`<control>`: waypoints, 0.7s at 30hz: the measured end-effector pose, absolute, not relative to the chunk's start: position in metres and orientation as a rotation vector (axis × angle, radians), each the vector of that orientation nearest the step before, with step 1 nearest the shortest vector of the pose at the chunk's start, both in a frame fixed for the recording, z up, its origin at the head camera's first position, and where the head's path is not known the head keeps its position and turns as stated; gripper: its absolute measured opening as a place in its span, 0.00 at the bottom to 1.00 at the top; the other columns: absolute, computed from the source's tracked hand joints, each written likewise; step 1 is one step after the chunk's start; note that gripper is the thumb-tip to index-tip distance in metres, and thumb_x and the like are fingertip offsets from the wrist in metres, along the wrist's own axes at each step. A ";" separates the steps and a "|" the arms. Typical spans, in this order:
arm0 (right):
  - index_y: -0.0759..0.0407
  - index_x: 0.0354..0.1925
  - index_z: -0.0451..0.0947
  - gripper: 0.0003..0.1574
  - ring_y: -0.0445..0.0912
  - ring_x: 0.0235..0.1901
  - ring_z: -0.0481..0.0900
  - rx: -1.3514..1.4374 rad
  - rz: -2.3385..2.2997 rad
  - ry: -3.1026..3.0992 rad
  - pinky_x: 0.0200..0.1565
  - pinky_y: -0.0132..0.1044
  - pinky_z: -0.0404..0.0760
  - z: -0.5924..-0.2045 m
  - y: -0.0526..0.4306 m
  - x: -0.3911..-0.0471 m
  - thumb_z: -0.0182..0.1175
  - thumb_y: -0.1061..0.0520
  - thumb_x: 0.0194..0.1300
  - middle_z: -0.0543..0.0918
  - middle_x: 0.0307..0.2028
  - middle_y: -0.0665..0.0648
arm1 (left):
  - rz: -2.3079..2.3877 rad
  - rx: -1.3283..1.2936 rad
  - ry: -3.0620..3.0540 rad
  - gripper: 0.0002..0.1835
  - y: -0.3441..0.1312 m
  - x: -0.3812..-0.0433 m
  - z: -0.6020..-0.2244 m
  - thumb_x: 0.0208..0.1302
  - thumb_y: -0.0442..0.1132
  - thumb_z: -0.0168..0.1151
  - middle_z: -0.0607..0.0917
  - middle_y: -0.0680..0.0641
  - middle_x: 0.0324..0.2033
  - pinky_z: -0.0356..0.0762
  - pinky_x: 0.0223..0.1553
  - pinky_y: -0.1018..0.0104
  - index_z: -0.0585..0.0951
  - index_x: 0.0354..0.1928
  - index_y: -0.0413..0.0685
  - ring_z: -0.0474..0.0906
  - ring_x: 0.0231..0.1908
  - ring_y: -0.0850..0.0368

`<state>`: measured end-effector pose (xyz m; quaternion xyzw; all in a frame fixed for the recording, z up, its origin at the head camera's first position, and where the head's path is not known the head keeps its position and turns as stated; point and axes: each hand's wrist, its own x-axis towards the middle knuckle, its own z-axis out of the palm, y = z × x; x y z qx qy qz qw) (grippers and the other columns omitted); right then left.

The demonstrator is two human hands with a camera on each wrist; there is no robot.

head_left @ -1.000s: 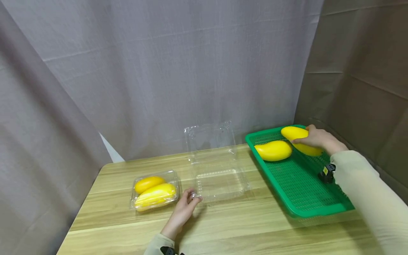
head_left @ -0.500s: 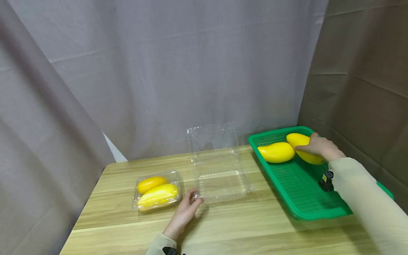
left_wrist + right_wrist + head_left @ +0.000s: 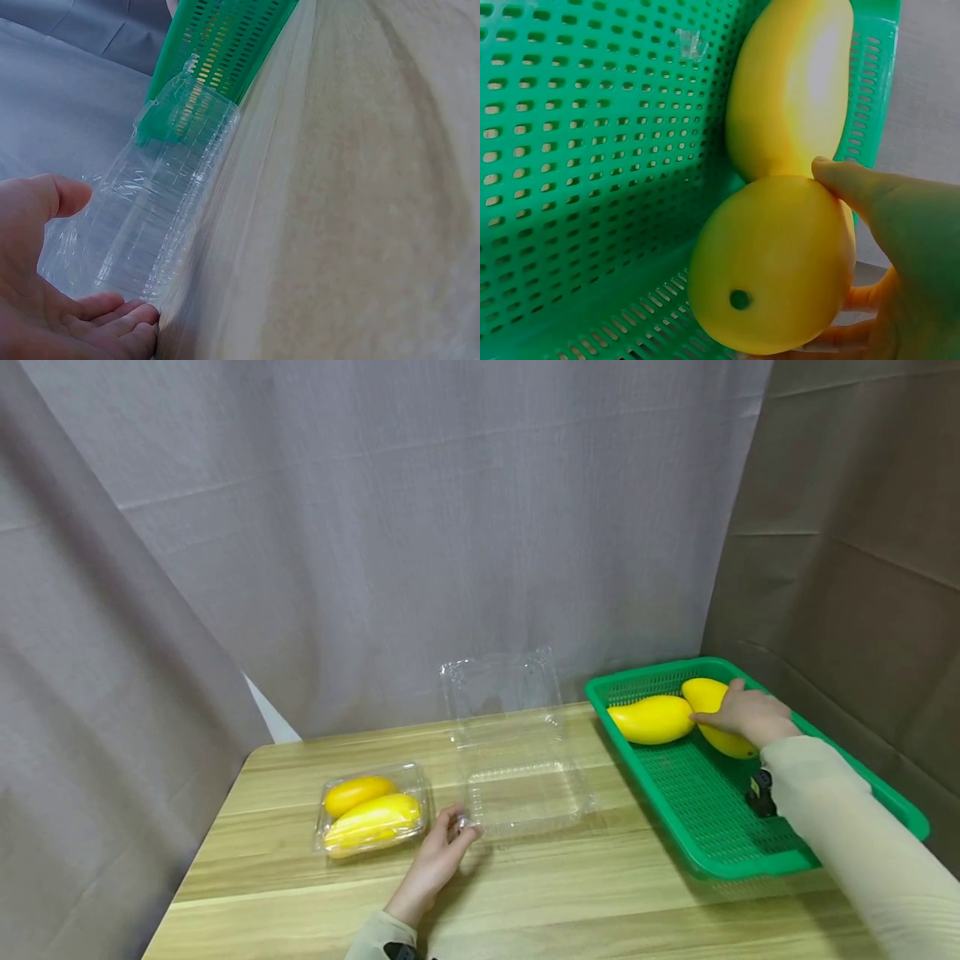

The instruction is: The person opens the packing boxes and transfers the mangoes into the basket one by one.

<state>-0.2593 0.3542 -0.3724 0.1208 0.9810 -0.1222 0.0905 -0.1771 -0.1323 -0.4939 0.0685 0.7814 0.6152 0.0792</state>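
In the head view, my right hand (image 3: 750, 714) grips a yellow mango (image 3: 720, 739) at the far end of the green basket (image 3: 671, 827). The right wrist view shows my thumb along this mango's upper side, fingers round its far side and the dark stem spot facing the camera. A second mango (image 3: 791, 82) lies against it. On the table, my left hand (image 3: 437, 860) holds the near left corner of a clear plastic clamshell box (image 3: 525, 793), whose lid (image 3: 502, 697) stands raised at the back. Thumb and fingers flank that corner in the left wrist view.
Left of my left hand sits a closed clear box (image 3: 408, 768) with two yellow mangoes (image 3: 371, 820) inside. All stands on a wooden table (image 3: 540, 902). Grey curtains (image 3: 480, 527) hang behind, and a brown cloth wall (image 3: 855, 568) rises beyond the basket.
My right hand and the gripped mango have come down lower in the basket, and the mango has turned more upright in view. The left hand keeps its place at the box corner.
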 end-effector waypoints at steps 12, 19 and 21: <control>0.83 0.62 0.45 0.63 0.69 0.32 0.73 0.394 -0.251 3.022 0.32 0.56 0.78 -0.384 0.346 -0.262 0.61 0.32 0.63 0.62 0.40 0.86 | 1.826 0.189 2.353 0.37 -0.133 -0.175 -0.493 0.70 0.46 0.61 0.65 0.23 0.68 0.63 0.68 0.38 0.61 0.71 0.31 0.63 0.69 0.31; 0.84 0.65 0.43 0.66 0.68 0.30 0.74 0.388 -0.175 3.007 0.31 0.57 0.80 -0.390 0.344 -0.265 0.62 0.33 0.64 0.57 0.49 0.92 | 1.831 0.190 2.352 0.37 -0.134 -0.176 -0.493 0.70 0.46 0.61 0.65 0.23 0.68 0.63 0.68 0.38 0.61 0.71 0.30 0.63 0.69 0.31; 0.84 0.65 0.43 0.66 0.67 0.29 0.74 0.380 -0.168 3.006 0.31 0.56 0.80 -0.392 0.345 -0.265 0.62 0.33 0.64 0.56 0.49 0.91 | 1.835 0.195 2.348 0.37 -0.134 -0.176 -0.493 0.70 0.46 0.61 0.65 0.23 0.68 0.63 0.68 0.38 0.61 0.71 0.30 0.63 0.69 0.31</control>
